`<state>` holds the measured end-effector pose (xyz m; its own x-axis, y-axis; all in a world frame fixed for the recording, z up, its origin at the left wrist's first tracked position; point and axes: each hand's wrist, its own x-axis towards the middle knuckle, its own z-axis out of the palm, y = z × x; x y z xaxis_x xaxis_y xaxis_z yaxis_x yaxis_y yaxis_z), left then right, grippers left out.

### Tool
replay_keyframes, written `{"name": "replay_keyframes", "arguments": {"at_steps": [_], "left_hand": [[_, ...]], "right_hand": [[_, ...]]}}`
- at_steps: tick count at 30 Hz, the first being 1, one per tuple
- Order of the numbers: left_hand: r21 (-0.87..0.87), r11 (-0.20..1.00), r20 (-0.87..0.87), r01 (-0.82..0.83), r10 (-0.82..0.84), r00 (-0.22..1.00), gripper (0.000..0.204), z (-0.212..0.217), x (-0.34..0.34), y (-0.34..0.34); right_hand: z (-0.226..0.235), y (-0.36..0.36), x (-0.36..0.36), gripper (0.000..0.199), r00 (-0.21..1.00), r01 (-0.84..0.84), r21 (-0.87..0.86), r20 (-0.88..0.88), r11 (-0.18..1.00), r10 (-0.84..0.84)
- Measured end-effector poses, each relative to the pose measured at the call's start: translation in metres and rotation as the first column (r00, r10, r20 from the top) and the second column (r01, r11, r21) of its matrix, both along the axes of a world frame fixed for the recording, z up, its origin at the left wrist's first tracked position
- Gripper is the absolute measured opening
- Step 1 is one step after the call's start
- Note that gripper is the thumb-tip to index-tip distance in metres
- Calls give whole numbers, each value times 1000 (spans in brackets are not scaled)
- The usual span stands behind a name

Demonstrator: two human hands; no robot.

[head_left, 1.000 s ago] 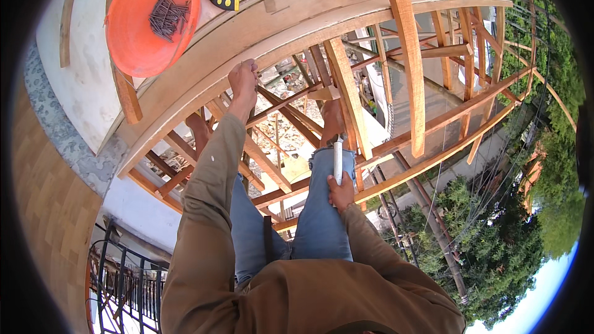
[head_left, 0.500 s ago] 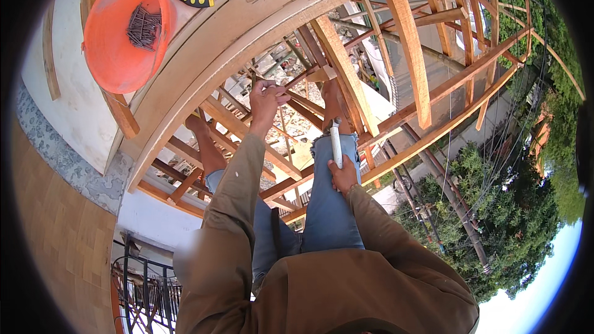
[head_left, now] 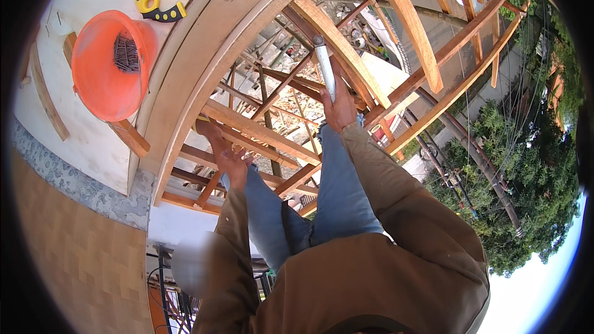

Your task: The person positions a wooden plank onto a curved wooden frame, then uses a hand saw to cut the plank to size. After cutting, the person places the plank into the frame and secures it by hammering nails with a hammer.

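Observation:
My right hand (head_left: 339, 110) is wrapped round the pale handle of a hammer (head_left: 325, 71). The hammer points away from me, its dark head beside a slanting wooden beam (head_left: 340, 49). Lower and to the left, my left hand (head_left: 231, 164) hangs near my left leg with its fingers loosely apart; I see nothing in it. Far left, an orange bucket (head_left: 93, 65) lies tilted, with a pile of nails (head_left: 127, 55) inside. Just beyond it rests a handsaw (head_left: 148, 4) with a yellow and black handle.
A long wooden board (head_left: 185, 68) edges the pale ledge at left. Wooden battens (head_left: 263, 133) cross below my hands, with gaps showing rubble-strewn ground far beneath. Loose wood strips (head_left: 48, 96) lie near the bucket. Trees (head_left: 495, 192) and overhead wires stand at right.
My left hand has dropped back toward my left leg from beyond the battens. The hammer in my right hand has moved up and away from me. The whole view has shifted slightly.

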<state>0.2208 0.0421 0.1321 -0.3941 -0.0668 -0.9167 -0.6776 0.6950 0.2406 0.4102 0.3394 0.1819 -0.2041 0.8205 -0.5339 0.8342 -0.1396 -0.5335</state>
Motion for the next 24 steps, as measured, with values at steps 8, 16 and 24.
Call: {"name": "replay_keyframes", "arguments": {"at_steps": [8, 16, 24], "left_hand": [[88, 993, 60, 77, -82, 995, 16, -18, -9, -18], [203, 972, 51, 120, -133, 990, 14, -24, -8, 83], [211, 917, -87, 339, -328, 941, 36, -45, -12, 250]], "right_hand": [[-68, 30, -41, 44, 972, 172, -122, 183, 978, -148], [-57, 40, -44, 40, 985, 28, -172, 172, 985, 2], [-49, 51, -33, 34, 992, 115, -267, 72, 957, -99]]}}
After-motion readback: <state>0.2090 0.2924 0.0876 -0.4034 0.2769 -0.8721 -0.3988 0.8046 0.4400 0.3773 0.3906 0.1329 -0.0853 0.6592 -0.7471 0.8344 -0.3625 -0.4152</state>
